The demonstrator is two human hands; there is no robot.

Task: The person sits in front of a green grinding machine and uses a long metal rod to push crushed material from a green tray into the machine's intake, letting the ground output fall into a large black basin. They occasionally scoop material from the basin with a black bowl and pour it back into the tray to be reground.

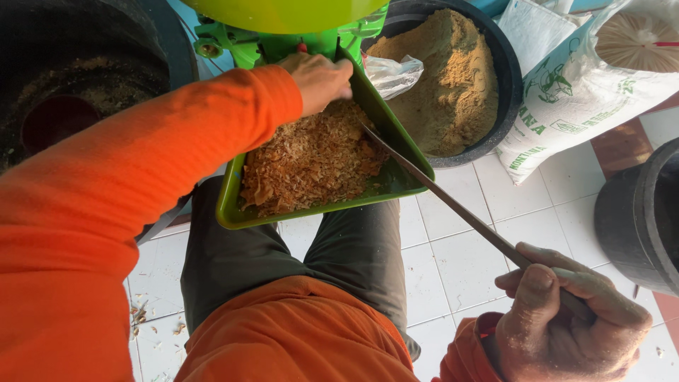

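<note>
Floor: white tiles [453, 262], dusted with a few scattered flakes near the lower left; the person sits or crouches over them, knees under the work.
Machine: green grinder body [283, 35] at top centre, with a yellow-green hopper above it; only its lower part is in view.
Tray: green chute tray [233, 212] slopes down from the machine toward the lap, and holds a heap of dry tan shavings [311, 159] across most of its bed.
Left hand: left hand [318, 78] lies at the top of the tray, just under the machine's mouth, fingers curled down onto the shavings; whether it grips any of them I cannot tell.
Right hand: right hand [566, 318] is closed in a full fist round the end of a long thin metal rod [453, 205].
Rod: runs diagonally up from the fist, its tip resting in the shavings near the tray's right wall.
Surroundings: black tub of fine tan powder [453, 78] just beyond the tray, a clear plastic bag [392, 71] at its rim, a white woven sack [566, 99] to the right, another dark tub [636, 212] at the right edge, a dark basin [71, 85] at upper left.
Technique note (judgement): stir with the rod's tip low and short, keeping strokes inside the tray walls so that flakes do not spill over the low front lip.
Caution (judgement): fingers sit close to the machine's opening; feeding with the rod looks safer than with fingertips.
</note>
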